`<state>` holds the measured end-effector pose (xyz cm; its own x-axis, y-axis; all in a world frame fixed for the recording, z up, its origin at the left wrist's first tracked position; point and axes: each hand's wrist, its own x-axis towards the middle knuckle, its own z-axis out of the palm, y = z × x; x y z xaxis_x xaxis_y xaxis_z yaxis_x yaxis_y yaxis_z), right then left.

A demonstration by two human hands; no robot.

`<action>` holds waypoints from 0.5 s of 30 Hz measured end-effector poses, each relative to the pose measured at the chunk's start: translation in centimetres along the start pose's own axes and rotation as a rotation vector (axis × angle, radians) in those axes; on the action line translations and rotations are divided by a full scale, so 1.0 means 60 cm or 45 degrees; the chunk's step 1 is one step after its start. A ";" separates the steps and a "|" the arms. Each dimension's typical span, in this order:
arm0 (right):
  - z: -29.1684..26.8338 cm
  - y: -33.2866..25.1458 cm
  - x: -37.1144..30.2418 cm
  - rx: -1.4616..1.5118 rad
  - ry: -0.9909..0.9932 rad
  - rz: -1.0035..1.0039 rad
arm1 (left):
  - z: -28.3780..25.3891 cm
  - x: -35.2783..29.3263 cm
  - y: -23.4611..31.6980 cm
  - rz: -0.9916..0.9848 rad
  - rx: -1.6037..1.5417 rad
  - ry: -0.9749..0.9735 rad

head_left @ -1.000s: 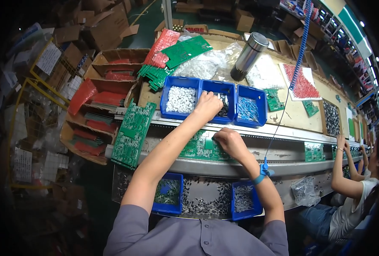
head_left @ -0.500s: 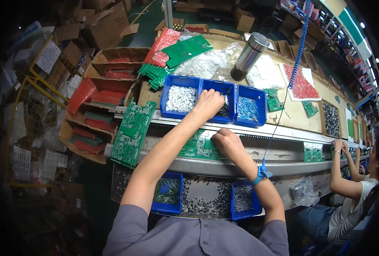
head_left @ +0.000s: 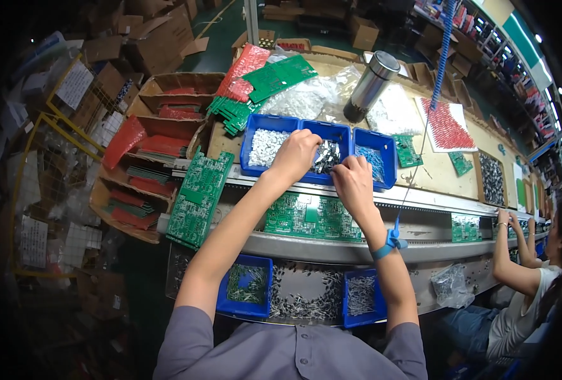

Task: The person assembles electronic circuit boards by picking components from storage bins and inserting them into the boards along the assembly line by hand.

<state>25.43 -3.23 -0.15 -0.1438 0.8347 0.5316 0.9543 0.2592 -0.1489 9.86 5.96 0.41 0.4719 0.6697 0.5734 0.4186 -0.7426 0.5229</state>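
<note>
Noted left hand (head_left: 295, 155) and right hand (head_left: 353, 185) pinched, cannot tell whether loaded; could scatter parts (head_left: 326, 157) by knocking middle bin edge (head_left: 319, 180).

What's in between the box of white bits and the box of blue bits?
The head view shows another blue box there, holding black and silvery bits.

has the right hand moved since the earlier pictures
Yes, the right hand moved forward, from the green circuit board to the middle blue bin's near right corner.
</note>
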 end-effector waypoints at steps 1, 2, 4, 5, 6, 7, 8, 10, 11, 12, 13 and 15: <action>0.004 -0.002 0.008 0.002 0.001 0.001 | -0.011 -0.008 0.003 -0.031 -0.051 -0.005; 0.008 -0.008 0.017 -0.086 -0.031 -0.004 | -0.030 -0.018 0.010 -0.034 -0.041 -0.003; 0.023 -0.002 0.026 -0.251 -0.110 0.018 | -0.055 -0.036 0.025 -0.170 -0.195 -0.109; 0.029 -0.006 0.031 -0.243 -0.108 0.013 | -0.068 -0.050 0.028 -0.191 -0.209 -0.113; 0.035 -0.010 0.035 -0.328 -0.178 0.043 | -0.080 -0.064 0.032 -0.217 -0.209 -0.125; 0.040 -0.013 0.040 -0.414 -0.248 0.073 | -0.091 -0.077 0.035 -0.242 -0.210 -0.136; 0.040 -0.017 0.044 -0.417 -0.302 0.104 | -0.099 -0.091 0.037 -0.250 -0.212 -0.152; 0.047 -0.015 0.045 -0.418 -0.289 0.091 | -0.110 -0.117 0.038 -0.274 -0.199 -0.166; 0.049 -0.015 0.046 -0.425 -0.275 0.080 | -0.110 -0.133 0.034 -0.250 -0.166 -0.149; 0.048 -0.016 0.047 -0.422 -0.289 0.085 | -0.109 -0.146 0.031 -0.254 -0.165 -0.152; 0.047 -0.015 0.048 -0.410 -0.258 0.088 | -0.109 -0.156 0.031 -0.266 -0.116 -0.144; 0.047 -0.013 0.051 -0.432 -0.187 0.057 | -0.113 -0.175 0.025 -0.275 -0.033 -0.137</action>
<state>23.53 0.49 -0.79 -0.1125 0.9087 0.4019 0.9895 0.0656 0.1289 0.27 -2.14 -0.51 0.4542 0.8073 0.3769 0.4990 -0.5809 0.6430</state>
